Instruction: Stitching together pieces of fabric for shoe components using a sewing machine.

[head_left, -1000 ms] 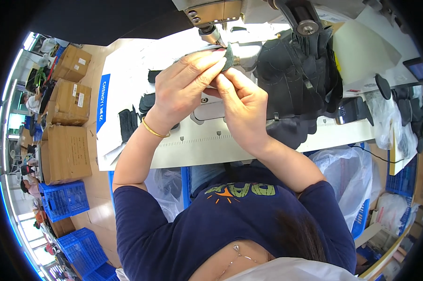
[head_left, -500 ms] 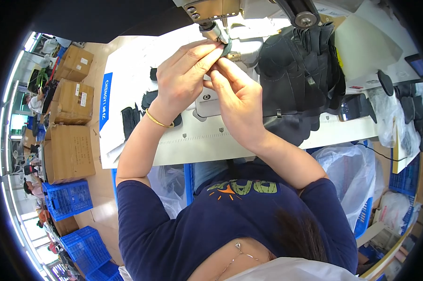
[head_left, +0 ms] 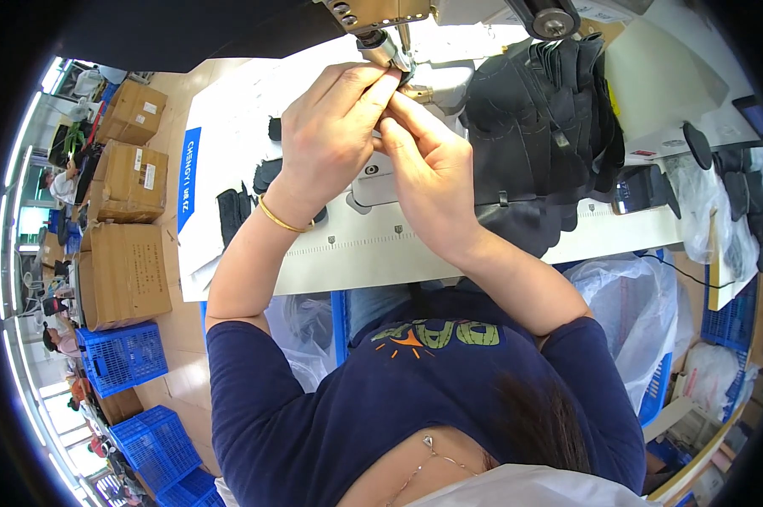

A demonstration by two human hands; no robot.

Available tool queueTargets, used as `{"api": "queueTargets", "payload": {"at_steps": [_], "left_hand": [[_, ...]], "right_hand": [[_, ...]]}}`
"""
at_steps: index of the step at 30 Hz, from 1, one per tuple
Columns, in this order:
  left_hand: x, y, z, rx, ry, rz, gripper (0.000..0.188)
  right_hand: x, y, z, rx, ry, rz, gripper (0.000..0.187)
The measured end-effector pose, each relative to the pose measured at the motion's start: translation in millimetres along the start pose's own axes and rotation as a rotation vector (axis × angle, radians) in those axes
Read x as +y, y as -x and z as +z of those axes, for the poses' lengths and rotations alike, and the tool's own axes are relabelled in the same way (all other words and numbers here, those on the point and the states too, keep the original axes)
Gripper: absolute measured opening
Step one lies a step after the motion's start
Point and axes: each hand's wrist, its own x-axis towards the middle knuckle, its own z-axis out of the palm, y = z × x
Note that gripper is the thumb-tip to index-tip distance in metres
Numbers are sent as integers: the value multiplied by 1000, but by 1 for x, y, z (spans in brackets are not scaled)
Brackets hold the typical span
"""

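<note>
Both my hands meet under the head of a sewing machine (head_left: pixel 380 15), close to its needle area. My left hand (head_left: pixel 330 135), with a gold bangle on the wrist, pinches a small dark fabric piece (head_left: pixel 405 78) at the presser foot. Right beside it, my right hand (head_left: pixel 432 177) has its fingers pressed together at the same piece. Most of the piece is hidden behind my fingers. A large stack of black cut pieces (head_left: pixel 529 127) lies to the right of my hands. Small black pieces (head_left: pixel 233 211) sit on the table left of my left wrist.
The white sewing table (head_left: pixel 356 270) has a ruler strip near its front edge. A phone (head_left: pixel 639 190) lies at the right. Plastic-lined blue crates stand below the table edge. Cardboard boxes (head_left: pixel 128 275) and blue crates (head_left: pixel 123 359) line the floor at the left.
Both hands stay together at the machine with only a very slight shift. Less of the dark piece shows above my fingertips now.
</note>
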Motion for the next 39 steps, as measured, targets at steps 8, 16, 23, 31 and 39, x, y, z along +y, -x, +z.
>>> {"api": "queueTargets", "payload": {"at_steps": [8, 16, 23, 31, 39], "left_hand": [[4, -4, -5, -58, -54, 0, 40], [2, -7, -10, -90, -10, -41, 36], [6, -16, -18, -144, 21, -70, 32], [3, -12, -21, -167, 56, -88, 30], [5, -16, -22, -186, 26, -72, 29]], "right_hand": [[1, 0, -2, -1, -3, 10, 35], [12, -1, 3, 6, 152, -42, 25], [22, -11, 4, 50, 336, -127, 13], [14, -5, 4, 34, 285, -88, 17], [10, -4, 3, 18, 254, -83, 19]]}}
